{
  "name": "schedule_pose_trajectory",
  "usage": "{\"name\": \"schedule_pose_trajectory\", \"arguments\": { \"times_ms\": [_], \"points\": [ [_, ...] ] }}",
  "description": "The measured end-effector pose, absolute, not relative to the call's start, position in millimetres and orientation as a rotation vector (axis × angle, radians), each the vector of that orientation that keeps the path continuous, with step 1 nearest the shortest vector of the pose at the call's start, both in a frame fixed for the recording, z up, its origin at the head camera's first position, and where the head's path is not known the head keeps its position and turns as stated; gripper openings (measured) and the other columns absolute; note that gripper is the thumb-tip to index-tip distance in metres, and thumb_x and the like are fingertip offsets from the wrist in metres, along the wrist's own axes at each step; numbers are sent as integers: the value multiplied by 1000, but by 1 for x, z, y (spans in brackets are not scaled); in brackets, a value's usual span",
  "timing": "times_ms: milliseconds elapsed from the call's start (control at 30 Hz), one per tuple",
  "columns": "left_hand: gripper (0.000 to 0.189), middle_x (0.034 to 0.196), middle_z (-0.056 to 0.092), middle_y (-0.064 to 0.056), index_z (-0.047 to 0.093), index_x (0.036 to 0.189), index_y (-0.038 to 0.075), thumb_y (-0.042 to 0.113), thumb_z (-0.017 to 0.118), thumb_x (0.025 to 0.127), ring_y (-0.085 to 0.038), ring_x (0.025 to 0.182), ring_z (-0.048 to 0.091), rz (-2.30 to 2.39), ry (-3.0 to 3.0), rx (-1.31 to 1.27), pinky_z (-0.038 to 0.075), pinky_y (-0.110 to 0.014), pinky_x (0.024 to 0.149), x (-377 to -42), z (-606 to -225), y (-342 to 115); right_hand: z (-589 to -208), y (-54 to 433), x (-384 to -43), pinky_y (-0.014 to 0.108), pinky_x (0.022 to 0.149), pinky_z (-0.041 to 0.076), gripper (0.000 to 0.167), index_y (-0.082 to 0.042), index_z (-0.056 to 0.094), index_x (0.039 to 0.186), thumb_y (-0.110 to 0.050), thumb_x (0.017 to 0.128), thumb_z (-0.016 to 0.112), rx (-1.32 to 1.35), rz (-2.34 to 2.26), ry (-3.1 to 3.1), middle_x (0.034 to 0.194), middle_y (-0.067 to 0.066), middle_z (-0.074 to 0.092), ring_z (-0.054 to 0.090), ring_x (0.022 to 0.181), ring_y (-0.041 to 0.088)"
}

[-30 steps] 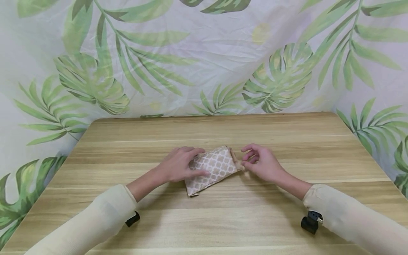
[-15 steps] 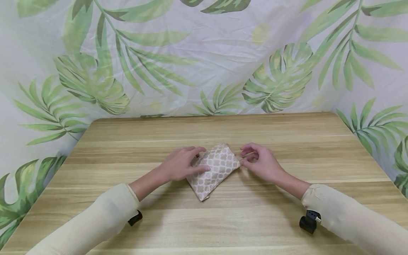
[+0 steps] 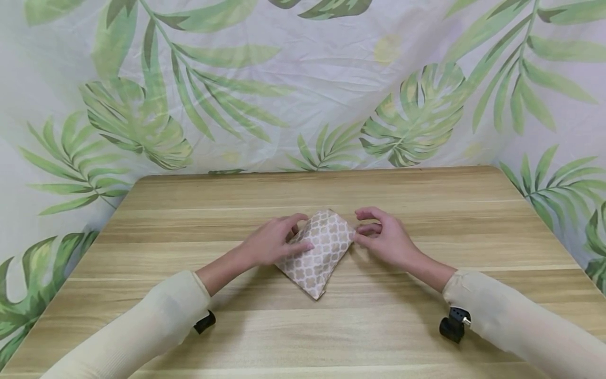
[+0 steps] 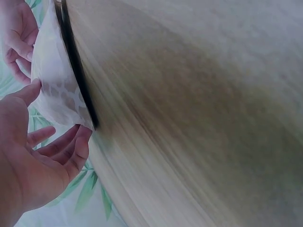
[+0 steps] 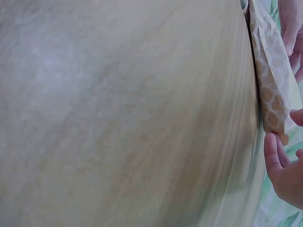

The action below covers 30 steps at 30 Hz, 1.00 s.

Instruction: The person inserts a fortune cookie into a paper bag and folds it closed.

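A flat beige packet (image 3: 324,250) with a white lattice pattern lies on the wooden table, one corner toward the person. My left hand (image 3: 272,242) holds its left side, thumb across the top and fingers at the far edge. In the left wrist view, the left thumb (image 4: 32,92) presses the packet's face while the other fingertips reach its lower edge. At the right corner, my right hand (image 3: 385,239) pinches the packet lightly, index finger raised. The right wrist view shows the right fingertips (image 5: 271,149) at the packet's end, beside a small brown flap (image 5: 284,139).
The wood-grain table (image 3: 303,337) spreads around both hands. Behind it hangs a leaf-print cloth (image 3: 303,95). Black wrist devices sit under the left cuff (image 3: 204,322) and the right cuff (image 3: 453,326).
The packet has turned counterclockwise, its near corner swinging right and its right corner moving up. Its brown right end no longer shows. Both hands have shifted slightly with it.
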<state>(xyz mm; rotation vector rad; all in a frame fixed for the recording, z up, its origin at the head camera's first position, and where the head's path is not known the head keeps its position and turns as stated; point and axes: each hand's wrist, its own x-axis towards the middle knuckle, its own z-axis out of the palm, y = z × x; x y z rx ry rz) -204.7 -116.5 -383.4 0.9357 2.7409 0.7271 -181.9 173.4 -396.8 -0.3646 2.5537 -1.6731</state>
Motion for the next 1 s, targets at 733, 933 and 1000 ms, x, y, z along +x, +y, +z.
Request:
{"name": "schedule_pose_trajectory", "arguments": {
  "times_ms": [733,933,1000],
  "points": [
    [72,103,70,-14,40,153,0,29,75,98,-15,61,69,1064,2541,746,57,-31,63,-211,-383,-112,-395,170,-187,34,82,62,66,5,43,150,-3,93,75,-248,-1669,2453,138,31,57,68,114,40],
    [73,96,71,-12,37,155,1,26,75,98,-20,60,70,1140,2463,684,57,-32,57,-212,-383,-109,-395,168,-189,34,72,62,69,2,39,153,-5,94,75,-205,-1644,2410,120,25,61,70,96,27],
    [73,92,72,-11,37,155,1,25,75,97,-21,60,70,1155,2446,676,57,-32,56,-212,-383,-107,-396,167,-191,34,70,62,70,1,38,154,-6,95,75,-209,-1638,2395,117,24,61,70,87,24]
  ]
}}
